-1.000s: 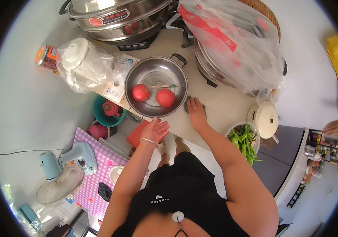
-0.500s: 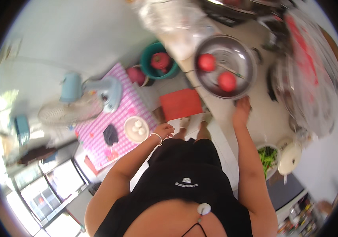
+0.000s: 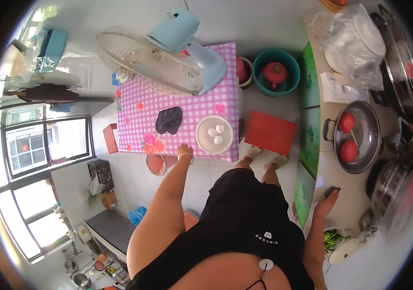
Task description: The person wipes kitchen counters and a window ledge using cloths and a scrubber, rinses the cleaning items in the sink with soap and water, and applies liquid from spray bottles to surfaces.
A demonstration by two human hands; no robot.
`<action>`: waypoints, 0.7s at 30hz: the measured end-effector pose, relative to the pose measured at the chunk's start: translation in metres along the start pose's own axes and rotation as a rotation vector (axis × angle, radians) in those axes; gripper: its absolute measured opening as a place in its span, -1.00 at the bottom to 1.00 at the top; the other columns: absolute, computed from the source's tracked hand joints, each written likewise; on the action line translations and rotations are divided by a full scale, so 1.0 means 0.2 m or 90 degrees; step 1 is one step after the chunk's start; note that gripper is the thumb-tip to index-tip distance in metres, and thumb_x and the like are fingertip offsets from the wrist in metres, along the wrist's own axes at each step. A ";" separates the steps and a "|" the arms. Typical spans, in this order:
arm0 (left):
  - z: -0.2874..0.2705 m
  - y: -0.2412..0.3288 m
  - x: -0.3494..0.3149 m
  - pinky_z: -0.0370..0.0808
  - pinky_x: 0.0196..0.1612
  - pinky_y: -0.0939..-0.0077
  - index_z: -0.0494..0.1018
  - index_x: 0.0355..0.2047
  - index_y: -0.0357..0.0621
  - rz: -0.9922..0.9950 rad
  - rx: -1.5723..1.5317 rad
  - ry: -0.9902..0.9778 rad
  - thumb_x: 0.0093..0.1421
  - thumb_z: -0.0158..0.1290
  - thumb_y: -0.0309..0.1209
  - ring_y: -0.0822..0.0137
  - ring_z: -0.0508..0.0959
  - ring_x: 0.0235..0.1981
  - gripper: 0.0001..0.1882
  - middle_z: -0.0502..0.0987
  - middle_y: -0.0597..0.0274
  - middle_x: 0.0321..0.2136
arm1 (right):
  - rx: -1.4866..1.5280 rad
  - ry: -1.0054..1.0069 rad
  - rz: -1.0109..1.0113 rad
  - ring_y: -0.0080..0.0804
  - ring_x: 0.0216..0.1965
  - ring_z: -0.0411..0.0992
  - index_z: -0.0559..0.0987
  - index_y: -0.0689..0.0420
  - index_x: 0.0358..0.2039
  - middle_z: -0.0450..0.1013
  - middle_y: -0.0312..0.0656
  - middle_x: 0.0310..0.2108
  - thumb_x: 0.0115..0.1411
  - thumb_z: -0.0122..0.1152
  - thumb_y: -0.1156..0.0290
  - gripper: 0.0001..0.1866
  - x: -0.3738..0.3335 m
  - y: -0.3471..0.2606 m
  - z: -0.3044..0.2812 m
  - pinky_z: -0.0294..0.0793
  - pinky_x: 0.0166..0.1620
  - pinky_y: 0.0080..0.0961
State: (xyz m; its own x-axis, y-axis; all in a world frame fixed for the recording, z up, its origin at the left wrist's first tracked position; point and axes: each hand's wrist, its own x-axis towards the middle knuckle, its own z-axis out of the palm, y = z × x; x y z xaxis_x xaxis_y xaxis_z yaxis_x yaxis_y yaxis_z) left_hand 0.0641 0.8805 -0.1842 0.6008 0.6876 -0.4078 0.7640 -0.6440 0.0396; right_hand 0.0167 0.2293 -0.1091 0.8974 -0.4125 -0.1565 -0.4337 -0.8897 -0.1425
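- Head view, looking straight down: the left hand (image 3: pixel 184 149) reaches to the near edge of the low table (image 3: pixel 134 121) with the pink checked cloth, just beside a white bowl (image 3: pixel 214 135) that holds three eggs (image 3: pixel 216 134).
- The left hand shows only its back and a bangle at the wrist; whether its fingers are spread or curled I cannot tell, and it does not appear to hold anything.
- The right hand (image 3: pixel 327 202) rests flat, fingers together, on the pale counter (image 3: pixel 334 181), well apart from the bowl and empty.
- The bowl sits near the table's right corner, a dark folded cloth (image 3: pixel 168 120) to its left and a blue fan (image 3: pixel 167 55) lying beyond it.
- Judged from its look, the bowl is light, stiff and smooth-rimmed; the eggs are fragile and free to roll, so a tilt could crack them together.
- The best hold seems to be under the rim at opposite sides, kept level; a single egg wants a loose cupped grip, not a pinch.
- A steel pan (image 3: pixel 358 137) with two tomatoes (image 3: pixel 347 137) stands on the counter.
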 end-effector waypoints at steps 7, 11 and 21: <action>0.06 -0.24 0.56 0.28 0.13 0.30 0.46 -0.11 -0.17 0.012 0.099 -0.108 -0.07 0.07 -0.21 -0.04 0.32 0.08 -0.50 0.22 -0.31 0.07 | -0.079 0.007 0.024 0.03 0.21 0.09 0.16 0.35 0.17 0.10 0.18 0.18 0.07 -0.23 0.70 -0.43 -0.06 -0.11 0.07 0.03 0.26 -0.31; 0.23 -0.19 0.83 -0.07 0.29 0.14 0.25 0.12 -0.17 0.123 0.205 -0.169 -0.16 0.16 0.12 -0.21 -0.05 0.26 -0.10 -0.13 -0.34 0.24 | -0.046 0.033 0.026 -0.01 0.21 0.10 0.19 0.33 0.15 0.13 0.13 0.18 0.12 -0.27 0.65 -0.48 -0.18 -0.14 0.10 0.02 0.27 -0.31; 0.32 -0.56 1.17 0.51 -0.42 0.21 0.55 -0.49 -0.20 0.103 0.360 -0.082 0.06 0.00 0.02 0.14 0.59 -0.41 -0.53 0.59 0.08 -0.44 | 0.086 0.154 0.133 0.01 0.13 0.20 0.35 0.21 0.07 0.24 0.11 0.10 -0.05 -0.12 0.73 -0.43 -0.23 -0.26 0.06 0.18 0.19 -0.31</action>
State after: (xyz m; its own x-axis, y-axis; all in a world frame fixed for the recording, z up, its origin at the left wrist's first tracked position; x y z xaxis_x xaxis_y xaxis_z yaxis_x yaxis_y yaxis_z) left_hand 0.1047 1.0922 -0.3434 0.6383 0.5429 -0.5457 0.4008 -0.8396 -0.3665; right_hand -0.0033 0.2968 -0.1066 0.7740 -0.6320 0.0378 -0.6026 -0.7537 -0.2623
